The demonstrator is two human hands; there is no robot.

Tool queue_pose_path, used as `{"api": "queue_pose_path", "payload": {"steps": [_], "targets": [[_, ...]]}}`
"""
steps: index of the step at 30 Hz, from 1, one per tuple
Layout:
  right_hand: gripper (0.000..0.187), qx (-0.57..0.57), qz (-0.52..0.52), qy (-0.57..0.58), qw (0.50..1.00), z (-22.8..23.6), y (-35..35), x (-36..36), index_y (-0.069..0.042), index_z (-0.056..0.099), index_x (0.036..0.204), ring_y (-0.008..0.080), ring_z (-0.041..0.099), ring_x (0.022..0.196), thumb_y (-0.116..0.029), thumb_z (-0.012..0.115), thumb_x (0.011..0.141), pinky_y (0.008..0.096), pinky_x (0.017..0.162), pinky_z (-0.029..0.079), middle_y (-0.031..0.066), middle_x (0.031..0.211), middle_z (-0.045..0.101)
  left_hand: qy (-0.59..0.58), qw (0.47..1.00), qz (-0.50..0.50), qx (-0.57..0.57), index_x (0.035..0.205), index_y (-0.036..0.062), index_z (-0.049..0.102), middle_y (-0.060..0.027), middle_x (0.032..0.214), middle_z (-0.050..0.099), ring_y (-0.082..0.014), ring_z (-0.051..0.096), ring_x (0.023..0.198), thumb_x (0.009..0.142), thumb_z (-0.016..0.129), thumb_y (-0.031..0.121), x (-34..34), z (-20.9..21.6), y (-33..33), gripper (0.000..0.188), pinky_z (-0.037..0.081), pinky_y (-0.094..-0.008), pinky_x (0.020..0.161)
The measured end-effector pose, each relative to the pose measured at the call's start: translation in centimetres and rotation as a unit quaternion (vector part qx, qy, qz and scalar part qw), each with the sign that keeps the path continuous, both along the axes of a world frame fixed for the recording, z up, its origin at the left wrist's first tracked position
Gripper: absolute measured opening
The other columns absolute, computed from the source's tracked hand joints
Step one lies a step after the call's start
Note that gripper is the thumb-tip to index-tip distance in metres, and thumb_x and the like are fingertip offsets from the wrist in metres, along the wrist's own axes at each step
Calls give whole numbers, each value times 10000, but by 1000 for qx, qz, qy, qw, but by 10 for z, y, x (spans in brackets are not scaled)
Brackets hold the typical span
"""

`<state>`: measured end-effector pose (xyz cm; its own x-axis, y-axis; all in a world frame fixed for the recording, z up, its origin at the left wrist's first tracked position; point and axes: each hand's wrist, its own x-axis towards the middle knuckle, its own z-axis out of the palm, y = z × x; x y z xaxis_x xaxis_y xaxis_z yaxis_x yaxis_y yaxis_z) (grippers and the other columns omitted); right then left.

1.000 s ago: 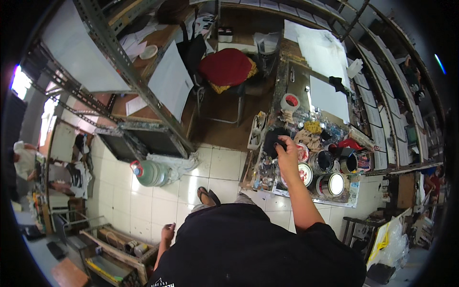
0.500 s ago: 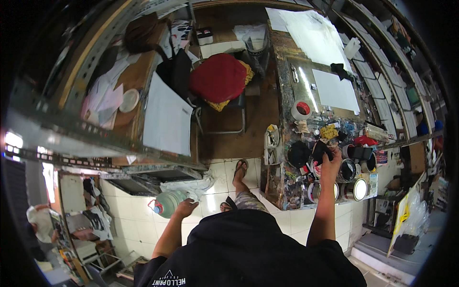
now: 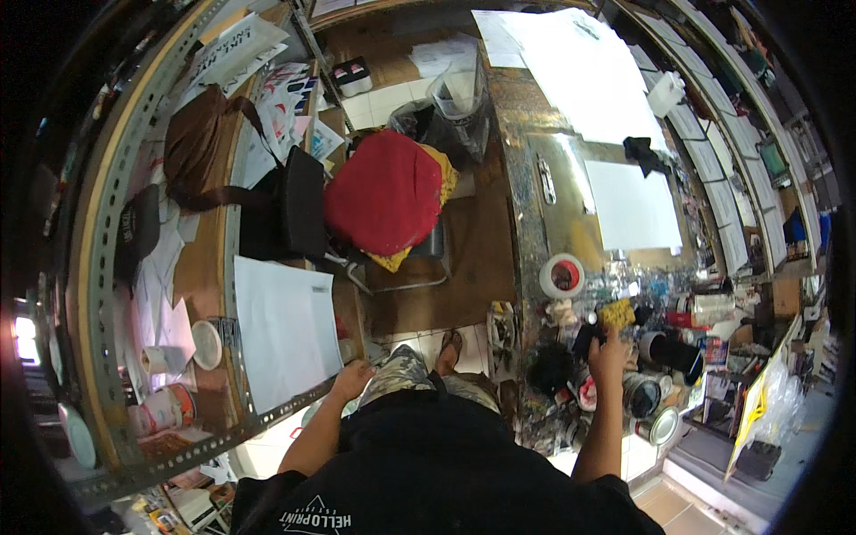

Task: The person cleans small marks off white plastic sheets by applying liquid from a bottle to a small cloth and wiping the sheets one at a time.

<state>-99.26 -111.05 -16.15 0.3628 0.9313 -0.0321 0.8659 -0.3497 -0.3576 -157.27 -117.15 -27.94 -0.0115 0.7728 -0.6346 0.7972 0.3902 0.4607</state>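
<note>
The right hand [image 3: 608, 357] seemingly reaches for the blotched yellow wad [image 3: 616, 314]; I cannot tell its grip, nor the left hand's [image 3: 354, 379]. A pinch seems called for.

Straight ahead of my right hand [image 3: 609, 358], a yellow sponge [image 3: 617, 314] sits very near and bars a low push forward. Paint cans [image 3: 642, 397] crowd close on my grip's right and near side; a black wad [image 3: 551, 368] lies to its left. Farther ahead-left sits a tape roll [image 3: 575, 275] — right of that, a hand could skim over the flat white sheet [image 3: 633, 207].
</note>
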Motion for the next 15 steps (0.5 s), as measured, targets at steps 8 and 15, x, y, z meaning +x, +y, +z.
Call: {"api": "queue_pose_path", "payload": {"steps": [8,15], "targets": [[366,70,2,152,986,97,173,-69,14,644,1236,333,685,953,-192,692,937,418,845,532,215,1123,710,-70,986,91,123,1070,39,715,-185,915,738,-316,725,848,955,699,392,21,-8,164,372,553,-408,753],[352,105,176,105,973,6,427,-136,-6,654,1225,367,646,1075,-166,723,919,433,930,519,211,1203,663,-54,984,59,161,840,-5,661,-257,785,660,-437,660,755,1010,599,428,36,-28,331,469,501,-497,685]]}}
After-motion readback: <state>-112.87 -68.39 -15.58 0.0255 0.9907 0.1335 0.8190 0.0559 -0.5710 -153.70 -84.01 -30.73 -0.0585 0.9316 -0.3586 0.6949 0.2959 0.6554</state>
